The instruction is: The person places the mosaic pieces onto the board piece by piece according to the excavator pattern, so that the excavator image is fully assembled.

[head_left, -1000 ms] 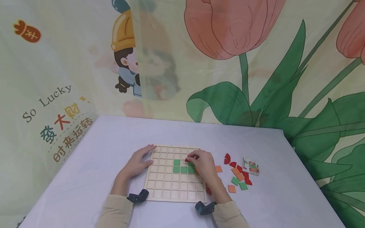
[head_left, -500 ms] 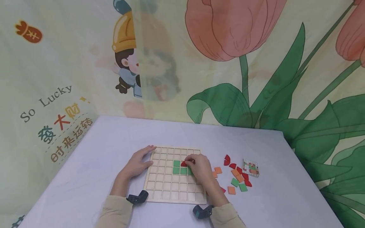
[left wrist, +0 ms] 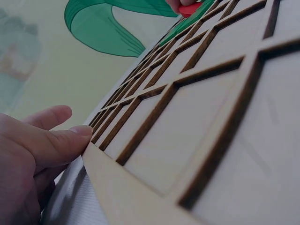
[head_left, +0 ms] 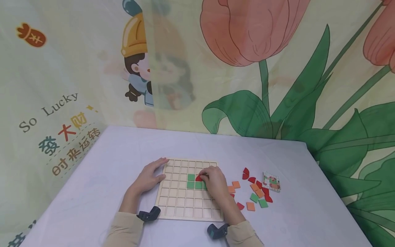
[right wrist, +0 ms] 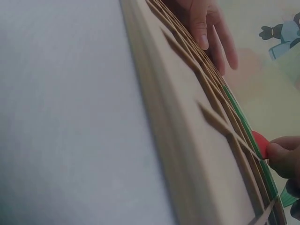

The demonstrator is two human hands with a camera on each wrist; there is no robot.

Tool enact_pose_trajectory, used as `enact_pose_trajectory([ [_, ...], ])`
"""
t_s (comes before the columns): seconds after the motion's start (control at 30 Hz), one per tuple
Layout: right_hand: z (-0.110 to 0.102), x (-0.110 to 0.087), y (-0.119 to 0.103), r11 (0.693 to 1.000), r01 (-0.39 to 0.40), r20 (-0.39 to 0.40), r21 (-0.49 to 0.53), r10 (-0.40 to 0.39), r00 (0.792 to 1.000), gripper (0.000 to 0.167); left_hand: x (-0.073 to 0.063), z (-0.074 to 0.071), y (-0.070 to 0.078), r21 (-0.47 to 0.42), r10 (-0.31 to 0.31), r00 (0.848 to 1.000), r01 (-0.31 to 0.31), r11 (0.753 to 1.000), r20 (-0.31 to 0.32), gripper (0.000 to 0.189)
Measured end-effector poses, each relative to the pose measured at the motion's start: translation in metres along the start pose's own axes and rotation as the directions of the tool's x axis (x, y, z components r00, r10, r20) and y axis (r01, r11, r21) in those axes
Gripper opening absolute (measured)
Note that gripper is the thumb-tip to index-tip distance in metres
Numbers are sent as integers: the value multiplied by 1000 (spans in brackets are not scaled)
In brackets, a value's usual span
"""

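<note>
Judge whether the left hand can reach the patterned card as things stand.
Probably not directly: the right hand, pinching a rounded red piece, sits over the grid board between the left hand and the patterned card.

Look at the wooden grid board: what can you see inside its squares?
The board holds several green tiles; the right hand pinches a red piece beside one. Whether it is seated is unclear. That hand hides some squares, so their contents cannot be seen.

The left hand (left wrist: 40, 150) touches the edge of a gridded wooden board (left wrist: 125, 192). At the top, the right hand (left wrist: 175, 4), only partly visible, holds a red piece (left wrist: 190, 8) near green pieces (left wrist: 186, 24).
</note>
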State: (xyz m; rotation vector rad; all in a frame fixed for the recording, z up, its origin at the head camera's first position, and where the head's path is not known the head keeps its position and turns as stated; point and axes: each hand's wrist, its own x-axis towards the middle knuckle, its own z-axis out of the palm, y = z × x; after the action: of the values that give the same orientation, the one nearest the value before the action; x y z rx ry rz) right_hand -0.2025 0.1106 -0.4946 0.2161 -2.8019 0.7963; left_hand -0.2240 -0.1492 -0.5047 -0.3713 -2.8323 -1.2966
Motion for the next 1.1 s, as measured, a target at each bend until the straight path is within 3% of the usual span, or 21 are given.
enact_pose_trajectory([
  [0.4, 3, -4, 1, 999, 1, -13, -42, -2, 1000, 12, 0, 2, -1, 10, -15, 1000, 15, 1000, 4, 61],
  [0.53, -3, -1, 4, 999, 7, 16, -38, -7, 1000, 11, 0, 1, 0, 8, -19, 1000, 19, 1000, 10, 61],
  [0.63, -16, 4, 12, 999, -38, 59, -7, 39, 998, 11, -1, 1, 1, 11, -11, 1000, 11, 1000, 9, 62],
  [0.87, -59, 13, 57, 961, -276, 155, 33, 268, 951, 23, 0, 1, -2, 0, 6, 1000, -6, 1000, -3, 61],
  [1.1, -83, 4, 104, 948, -315, 94, -53, 319, 943, 42, 0, 2, -4, -2, 4, 1000, -4, 1000, 5, 61],
])
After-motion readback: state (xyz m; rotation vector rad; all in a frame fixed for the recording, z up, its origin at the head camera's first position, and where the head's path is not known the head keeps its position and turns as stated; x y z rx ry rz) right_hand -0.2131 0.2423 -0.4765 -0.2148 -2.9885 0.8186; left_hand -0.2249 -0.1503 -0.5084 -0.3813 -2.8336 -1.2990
